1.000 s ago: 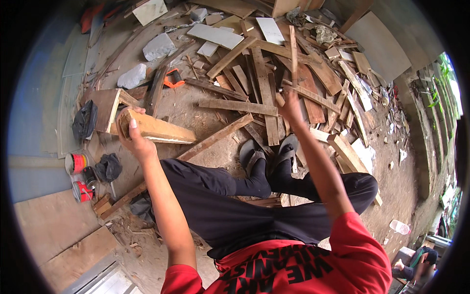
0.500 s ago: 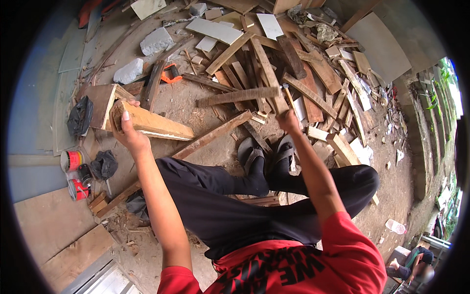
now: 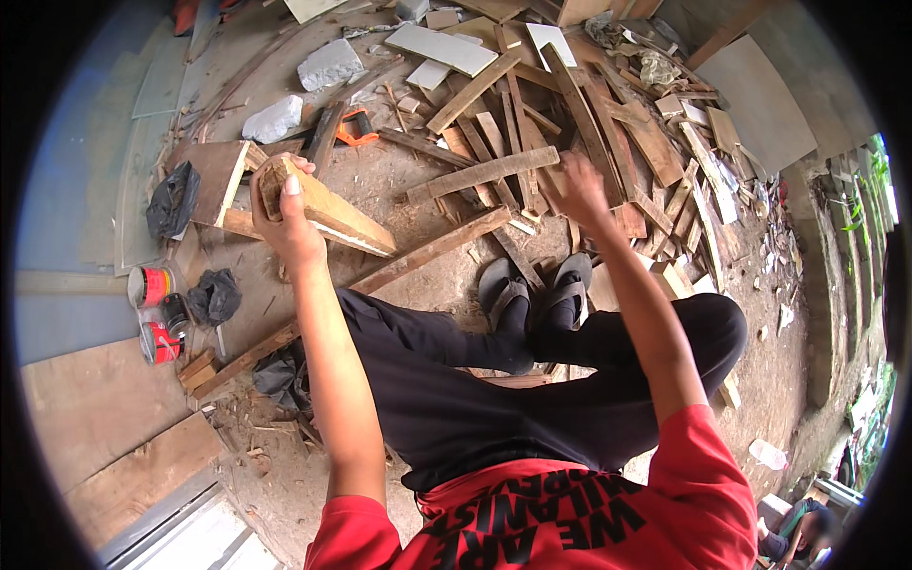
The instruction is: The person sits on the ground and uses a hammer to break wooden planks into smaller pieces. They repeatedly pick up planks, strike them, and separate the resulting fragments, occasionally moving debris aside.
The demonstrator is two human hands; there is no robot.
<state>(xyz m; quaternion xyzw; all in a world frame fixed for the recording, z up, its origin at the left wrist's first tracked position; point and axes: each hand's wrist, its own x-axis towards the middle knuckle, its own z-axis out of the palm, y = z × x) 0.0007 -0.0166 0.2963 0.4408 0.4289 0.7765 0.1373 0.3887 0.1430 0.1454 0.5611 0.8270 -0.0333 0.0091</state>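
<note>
My left hand (image 3: 291, 220) is closed around the near end of a thick, light-brown wooden block (image 3: 334, 214), which slants down to the right with a pale strip along its lower edge. Out over the scrap pile reaches my right hand (image 3: 581, 195), its fingers apart and slightly blurred, with nothing visible in it. Beside those fingers is the right end of a rough grey-brown wooden strip (image 3: 483, 175). Whether they touch it, I cannot tell. A longer reddish-brown board (image 3: 432, 252) lies on the ground between my hands.
Wood scraps (image 3: 646, 152) are heaped ahead and to the right. An orange-handled saw (image 3: 357, 128) lies near pale stone chunks (image 3: 273, 119). Red tins (image 3: 160, 342) and black plastic bags (image 3: 215, 296) are at the left. Another person (image 3: 806, 532) sits at the lower right.
My right hand has let go of a long wooden plank and moved slightly up and right. That plank no longer stands upright in front of it. My left hand keeps hold of the block.
</note>
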